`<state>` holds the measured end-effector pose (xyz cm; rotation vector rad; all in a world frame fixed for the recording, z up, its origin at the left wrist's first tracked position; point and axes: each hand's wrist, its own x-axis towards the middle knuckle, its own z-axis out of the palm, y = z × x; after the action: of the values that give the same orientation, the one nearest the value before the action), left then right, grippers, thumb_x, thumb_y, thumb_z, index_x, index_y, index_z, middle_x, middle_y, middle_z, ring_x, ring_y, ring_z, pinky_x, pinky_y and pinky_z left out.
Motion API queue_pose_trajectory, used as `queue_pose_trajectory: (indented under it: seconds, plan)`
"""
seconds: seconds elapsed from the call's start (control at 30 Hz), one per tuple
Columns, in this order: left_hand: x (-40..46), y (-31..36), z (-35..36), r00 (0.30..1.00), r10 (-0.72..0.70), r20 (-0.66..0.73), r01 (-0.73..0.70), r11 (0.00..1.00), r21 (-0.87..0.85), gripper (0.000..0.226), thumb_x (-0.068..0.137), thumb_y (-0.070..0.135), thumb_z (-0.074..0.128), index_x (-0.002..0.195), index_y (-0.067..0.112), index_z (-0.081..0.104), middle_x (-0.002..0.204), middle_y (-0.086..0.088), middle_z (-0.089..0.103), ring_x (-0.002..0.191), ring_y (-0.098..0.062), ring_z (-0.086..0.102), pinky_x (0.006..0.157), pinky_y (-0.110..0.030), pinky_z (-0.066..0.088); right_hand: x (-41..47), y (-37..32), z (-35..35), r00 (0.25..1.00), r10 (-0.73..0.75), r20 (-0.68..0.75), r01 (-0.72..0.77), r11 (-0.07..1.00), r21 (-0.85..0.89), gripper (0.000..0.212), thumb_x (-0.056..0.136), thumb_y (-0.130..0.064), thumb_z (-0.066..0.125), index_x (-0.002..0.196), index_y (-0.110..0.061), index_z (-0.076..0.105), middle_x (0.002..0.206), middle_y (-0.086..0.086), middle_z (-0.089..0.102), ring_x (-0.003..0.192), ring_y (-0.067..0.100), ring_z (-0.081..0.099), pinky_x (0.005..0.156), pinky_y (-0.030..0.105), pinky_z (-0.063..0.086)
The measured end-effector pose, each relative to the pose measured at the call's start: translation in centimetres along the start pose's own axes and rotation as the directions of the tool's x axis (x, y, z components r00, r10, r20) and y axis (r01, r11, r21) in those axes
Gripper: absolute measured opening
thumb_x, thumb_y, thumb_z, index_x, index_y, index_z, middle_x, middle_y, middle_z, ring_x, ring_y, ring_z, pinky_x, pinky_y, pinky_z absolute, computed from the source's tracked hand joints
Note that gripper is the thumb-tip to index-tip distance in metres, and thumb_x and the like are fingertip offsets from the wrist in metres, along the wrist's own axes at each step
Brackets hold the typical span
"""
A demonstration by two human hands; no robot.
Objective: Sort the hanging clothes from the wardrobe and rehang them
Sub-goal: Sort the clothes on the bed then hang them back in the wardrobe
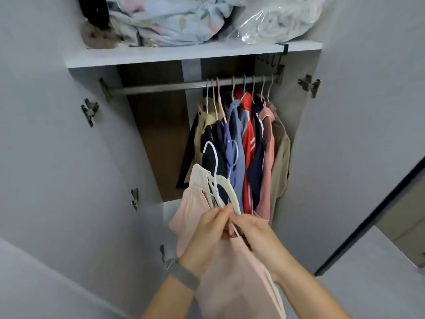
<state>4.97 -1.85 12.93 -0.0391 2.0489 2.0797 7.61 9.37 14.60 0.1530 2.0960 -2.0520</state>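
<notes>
A pale pink garment (pixel 232 272) on a white hanger (pixel 215 171) is held near, below the wardrobe rail (pixel 161 87); left hand (pixel 207 231) and right hand (pixel 253 233) both pinch the hanger. Other clothes (pixel 243 143) hang at the rail's right.

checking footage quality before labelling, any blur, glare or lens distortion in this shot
Head view: wide-angle bending bows the wardrobe shelf and door edges; glare flecks the plastic bag up top; the left hand, right hand and pink garment are slightly soft; lighting is flat and dim.
</notes>
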Motion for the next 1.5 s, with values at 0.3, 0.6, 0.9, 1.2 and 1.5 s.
queue_pose_trajectory:
  seconds: [0.3, 0.6, 0.9, 1.2, 1.5]
  plan:
    - [10.3, 1.1, -7.0, 0.967, 0.105, -0.233, -0.038, 0.960, 0.277, 0.031, 0.098, 0.014, 0.040, 0.086, 0.016, 0.068, 0.061, 0.000, 0.067, 0.060, -0.011, 0.065, 0.060, -0.023, 0.051, 12.6, -1.9, 1.8, 0.998, 0.019, 0.064, -0.023, 0.998, 0.065, 0.036, 0.099, -0.022, 0.046, 0.081, 0.001, 0.067, 0.053, 0.007, 0.056, 0.037, 0.002, 0.036, 0.041, 0.010, 0.028]
    - [23.9, 5.6, -10.7, 0.875, 0.081, -0.478, 0.014, 0.981, 0.192, 0.027, 0.098, 0.016, 0.045, 0.085, 0.010, 0.068, 0.062, -0.014, 0.057, 0.057, -0.024, 0.053, 0.049, -0.024, 0.042, 29.5, -6.0, -0.7, 0.990, 0.024, 0.142, -0.027, 0.999, 0.018, 0.043, 0.100, -0.032, 0.042, 0.060, -0.018, 0.039, 0.050, -0.004, 0.043, 0.049, 0.008, 0.036, 0.051, 0.017, 0.032]
    - [31.3, 8.3, -12.7, 0.893, 0.084, -0.442, 0.002, 0.982, 0.191, 0.051, 0.099, 0.013, 0.042, 0.051, 0.022, 0.053, 0.035, 0.008, 0.039, 0.032, -0.007, 0.034, 0.039, -0.019, 0.027, 43.5, -12.5, 0.2, 0.998, -0.011, 0.061, 0.009, 1.000, 0.030, 0.035, 0.100, -0.027, 0.043, 0.070, -0.010, 0.053, 0.056, 0.002, 0.050, 0.052, 0.013, 0.047, 0.056, 0.023, 0.039]
    - [35.9, 9.5, -15.6, 0.964, 0.093, -0.250, -0.003, 0.941, 0.338, 0.034, 0.098, 0.022, 0.044, 0.075, 0.013, 0.067, 0.040, 0.009, 0.048, 0.038, -0.003, 0.044, 0.049, -0.022, 0.036, 50.4, -11.8, 2.2, 0.998, 0.017, -0.054, -0.018, 1.000, -0.017, 0.032, 0.102, -0.027, 0.037, 0.085, -0.013, 0.060, 0.064, 0.003, 0.058, 0.062, 0.017, 0.052, 0.079, 0.033, 0.043]
    - [39.9, 12.1, -14.7, 0.981, 0.106, -0.163, -0.048, 0.944, 0.325, 0.029, 0.098, 0.017, 0.044, 0.085, 0.005, 0.067, 0.045, 0.004, 0.045, 0.039, -0.008, 0.041, 0.049, -0.024, 0.035, 50.8, -9.5, 2.4, 0.999, -0.030, -0.026, 0.014, 0.890, -0.455, 0.019, 0.100, -0.017, 0.036, 0.095, -0.005, 0.050, 0.063, 0.007, 0.060, 0.060, 0.020, 0.056, 0.066, 0.033, 0.046]
